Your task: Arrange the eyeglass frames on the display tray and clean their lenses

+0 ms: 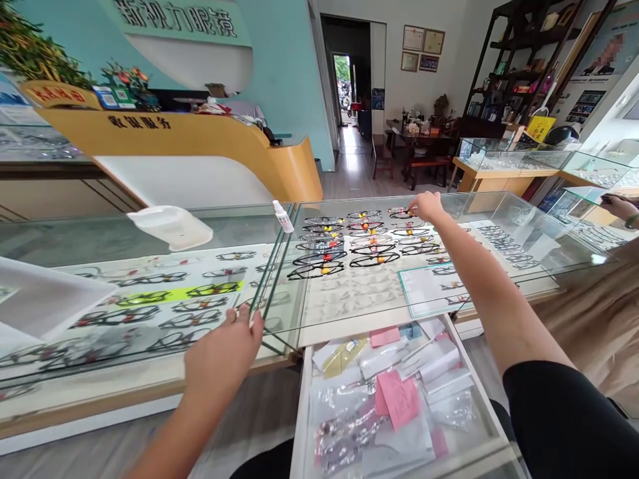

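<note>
My right hand point(428, 205) reaches to the far row of eyeglasses on the glass counter, its fingers closed at the end of a pair of eyeglasses point(401, 213). Other pairs of dark-framed eyeglasses point(373, 259), many with coloured tags, lie in rows nearer to me. My left hand point(223, 349) lies on the front edge of the left glass display case point(200, 336), with nothing held in it. A white spray bottle point(283, 217) stands on the glass between the hands. Beside the rows rests a teal-edged tray point(412, 296) with a few more glasses.
Below the counter an open drawer point(302, 412) holds plastic bags, papers and pink slips point(397, 399). A white plastic container point(170, 226) and white paper point(44, 299) sit on the left case. At the right edge, another person's hand point(619, 206) is near more display cases.
</note>
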